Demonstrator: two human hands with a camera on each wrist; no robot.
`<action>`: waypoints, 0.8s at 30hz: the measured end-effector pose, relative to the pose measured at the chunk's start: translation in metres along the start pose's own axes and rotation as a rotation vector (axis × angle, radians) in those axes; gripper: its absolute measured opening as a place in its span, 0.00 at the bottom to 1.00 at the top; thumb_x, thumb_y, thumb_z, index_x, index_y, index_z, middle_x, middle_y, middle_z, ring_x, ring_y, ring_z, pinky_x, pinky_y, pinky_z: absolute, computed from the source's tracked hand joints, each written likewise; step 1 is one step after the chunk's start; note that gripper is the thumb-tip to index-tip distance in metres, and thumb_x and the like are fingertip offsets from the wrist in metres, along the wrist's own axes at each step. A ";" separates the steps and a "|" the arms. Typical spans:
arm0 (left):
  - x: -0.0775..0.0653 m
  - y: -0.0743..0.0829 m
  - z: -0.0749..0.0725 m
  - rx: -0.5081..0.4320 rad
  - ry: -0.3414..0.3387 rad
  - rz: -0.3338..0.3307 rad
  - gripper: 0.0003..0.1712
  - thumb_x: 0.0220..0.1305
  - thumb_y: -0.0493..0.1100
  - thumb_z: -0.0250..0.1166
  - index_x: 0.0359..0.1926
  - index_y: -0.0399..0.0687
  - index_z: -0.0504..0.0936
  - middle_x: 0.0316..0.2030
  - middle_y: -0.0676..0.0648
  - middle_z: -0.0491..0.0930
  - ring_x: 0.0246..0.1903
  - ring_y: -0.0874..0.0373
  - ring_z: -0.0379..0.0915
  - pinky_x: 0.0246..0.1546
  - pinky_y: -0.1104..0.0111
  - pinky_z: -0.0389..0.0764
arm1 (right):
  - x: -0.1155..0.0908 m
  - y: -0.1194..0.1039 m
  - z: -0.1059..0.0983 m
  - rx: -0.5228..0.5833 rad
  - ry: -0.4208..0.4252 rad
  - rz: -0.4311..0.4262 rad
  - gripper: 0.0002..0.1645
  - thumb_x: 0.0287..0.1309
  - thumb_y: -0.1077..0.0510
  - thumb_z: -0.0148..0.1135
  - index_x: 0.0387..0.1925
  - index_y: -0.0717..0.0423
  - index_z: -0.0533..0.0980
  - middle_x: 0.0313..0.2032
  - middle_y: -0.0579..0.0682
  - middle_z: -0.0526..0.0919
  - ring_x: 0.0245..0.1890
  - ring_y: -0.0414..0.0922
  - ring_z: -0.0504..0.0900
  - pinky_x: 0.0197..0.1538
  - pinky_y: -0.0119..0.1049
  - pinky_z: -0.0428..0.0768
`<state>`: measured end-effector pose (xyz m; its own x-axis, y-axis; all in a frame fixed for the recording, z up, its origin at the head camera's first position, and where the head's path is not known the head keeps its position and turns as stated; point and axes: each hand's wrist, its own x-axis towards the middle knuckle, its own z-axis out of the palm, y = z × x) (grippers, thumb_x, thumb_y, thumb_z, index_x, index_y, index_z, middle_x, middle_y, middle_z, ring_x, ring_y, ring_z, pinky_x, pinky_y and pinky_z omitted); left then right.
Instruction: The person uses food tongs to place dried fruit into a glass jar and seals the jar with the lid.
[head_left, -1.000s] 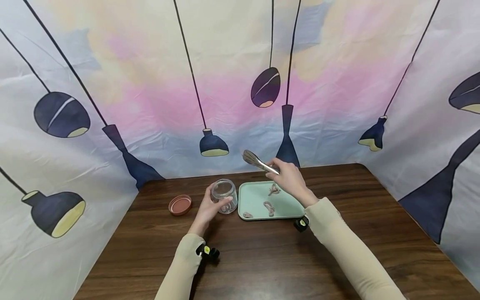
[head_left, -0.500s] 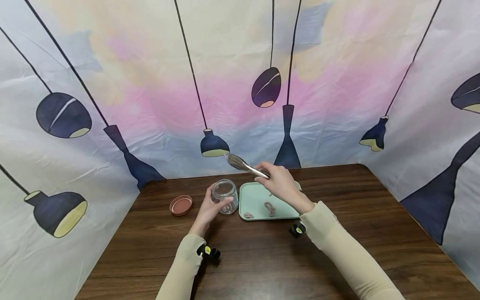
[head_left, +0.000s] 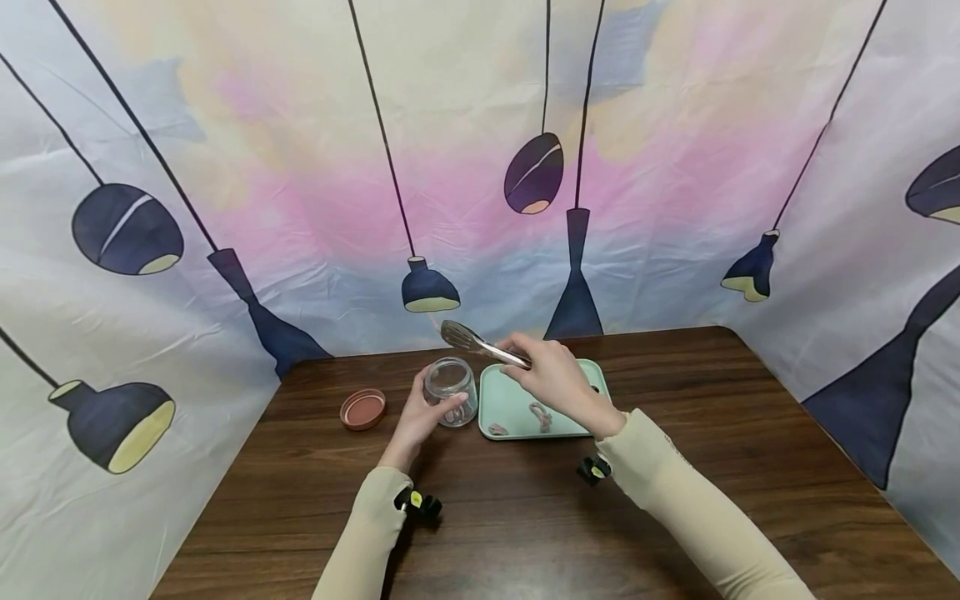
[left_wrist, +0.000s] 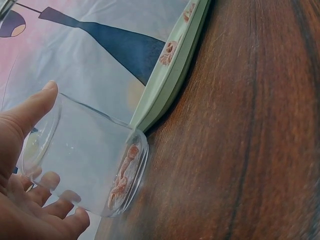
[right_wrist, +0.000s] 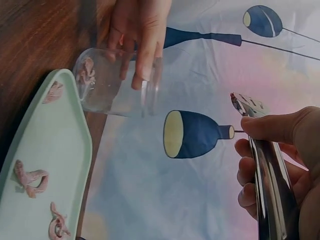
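A clear jar (head_left: pixel 454 408) stands open-topped on the table, and my left hand (head_left: pixel 417 421) grips its side between thumb and fingers. Pinkish meat-like strips (left_wrist: pixel 122 175) lie at the jar's bottom. My right hand (head_left: pixel 555 377) holds metal tongs (head_left: pixel 487 348) up and to the right of the jar, their slotted head pointing left. A small pale or reddish bit shows at the tongs' tip, too blurred to make out. Right of the jar is a mint-green tray (head_left: pixel 502 387), partly hidden by the right hand. Pinkish strips (right_wrist: pixel 31 179) lie apart on it.
A reddish-brown screw lid (head_left: pixel 363 409) lies on the table left of the jar. The dark wooden table (head_left: pixel 510 517) stretches toward me. A printed fabric backdrop (head_left: pixel 322 208) rises behind the table's far edge.
My right hand has moved left and slightly down with the tongs, bringing their head from above the tray to above the jar's far side. The left hand and jar have stayed put.
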<state>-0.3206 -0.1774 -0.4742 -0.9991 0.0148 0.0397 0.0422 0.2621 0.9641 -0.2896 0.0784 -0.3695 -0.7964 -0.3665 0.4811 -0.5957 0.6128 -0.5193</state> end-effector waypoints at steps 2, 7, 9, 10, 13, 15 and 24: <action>0.000 0.000 0.000 0.006 -0.003 -0.003 0.55 0.60 0.50 0.76 0.78 0.50 0.51 0.71 0.35 0.60 0.70 0.40 0.58 0.66 0.44 0.62 | -0.001 0.002 0.001 -0.007 -0.013 0.013 0.15 0.64 0.57 0.70 0.51 0.45 0.81 0.29 0.41 0.83 0.14 0.38 0.67 0.22 0.34 0.65; 0.001 0.000 0.001 -0.005 -0.001 -0.003 0.56 0.59 0.50 0.76 0.78 0.49 0.51 0.71 0.35 0.60 0.71 0.40 0.57 0.67 0.44 0.62 | -0.004 0.008 0.007 -0.027 -0.043 0.058 0.15 0.64 0.55 0.69 0.52 0.44 0.81 0.20 0.39 0.75 0.12 0.39 0.62 0.20 0.33 0.61; 0.000 -0.001 0.001 -0.011 0.004 -0.003 0.56 0.59 0.50 0.76 0.78 0.49 0.51 0.71 0.35 0.61 0.71 0.40 0.57 0.67 0.44 0.62 | -0.005 0.011 0.011 -0.034 -0.056 0.063 0.15 0.64 0.56 0.69 0.53 0.44 0.81 0.19 0.39 0.75 0.11 0.39 0.61 0.20 0.33 0.60; 0.000 -0.001 0.000 -0.014 0.005 -0.004 0.56 0.59 0.50 0.76 0.78 0.49 0.50 0.71 0.35 0.61 0.71 0.40 0.56 0.67 0.45 0.62 | -0.006 0.012 0.014 -0.041 -0.066 0.064 0.16 0.65 0.55 0.69 0.53 0.44 0.81 0.18 0.39 0.74 0.11 0.39 0.61 0.19 0.33 0.59; -0.001 -0.003 0.000 -0.010 0.008 -0.016 0.57 0.59 0.51 0.76 0.78 0.48 0.50 0.71 0.35 0.61 0.72 0.39 0.56 0.68 0.45 0.62 | -0.008 0.016 0.021 -0.061 -0.097 0.064 0.16 0.65 0.55 0.68 0.54 0.44 0.80 0.15 0.40 0.72 0.09 0.39 0.61 0.18 0.34 0.59; -0.003 -0.002 0.000 -0.005 0.002 -0.025 0.57 0.59 0.51 0.76 0.79 0.48 0.49 0.71 0.34 0.60 0.71 0.39 0.56 0.68 0.45 0.61 | -0.009 0.018 0.024 -0.075 -0.114 0.071 0.17 0.66 0.54 0.68 0.55 0.44 0.80 0.13 0.41 0.70 0.09 0.39 0.61 0.18 0.34 0.59; -0.017 0.031 -0.003 -0.006 -0.036 -0.045 0.54 0.63 0.43 0.73 0.79 0.41 0.47 0.72 0.30 0.58 0.72 0.36 0.54 0.67 0.44 0.62 | -0.006 0.023 0.028 -0.096 -0.124 0.100 0.17 0.66 0.55 0.68 0.55 0.45 0.80 0.11 0.44 0.69 0.09 0.39 0.59 0.18 0.34 0.58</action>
<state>-0.3025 -0.1719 -0.4441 -0.9992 0.0381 -0.0128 -0.0025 0.2571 0.9664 -0.3009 0.0753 -0.4041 -0.8614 -0.3803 0.3367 -0.5050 0.7124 -0.4873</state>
